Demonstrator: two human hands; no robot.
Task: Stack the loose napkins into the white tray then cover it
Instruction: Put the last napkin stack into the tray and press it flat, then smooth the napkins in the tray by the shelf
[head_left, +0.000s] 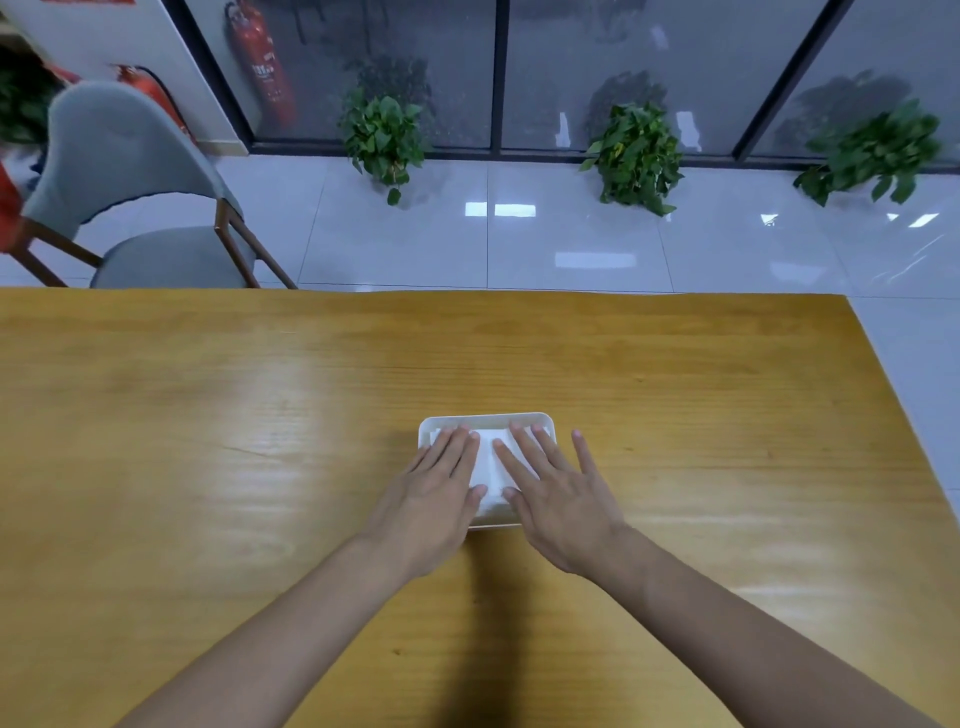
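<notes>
A small white tray (485, 419) sits on the wooden table in front of me, slightly right of centre. White napkins (490, 464) lie stacked inside it. My left hand (435, 499) lies flat on the left half of the stack, fingers straight. My right hand (556, 491) lies flat on the right half, fingers spread, with the little finger out past the tray's right rim. Both hands hide most of the napkins and the tray's near edge. No cover is in sight.
The wooden table (208, 441) stretches wide to the left and right of the tray; its far edge and right edge show. A grey chair (130, 197) stands beyond the far left corner. Several potted plants (384, 135) line the glass wall on the floor.
</notes>
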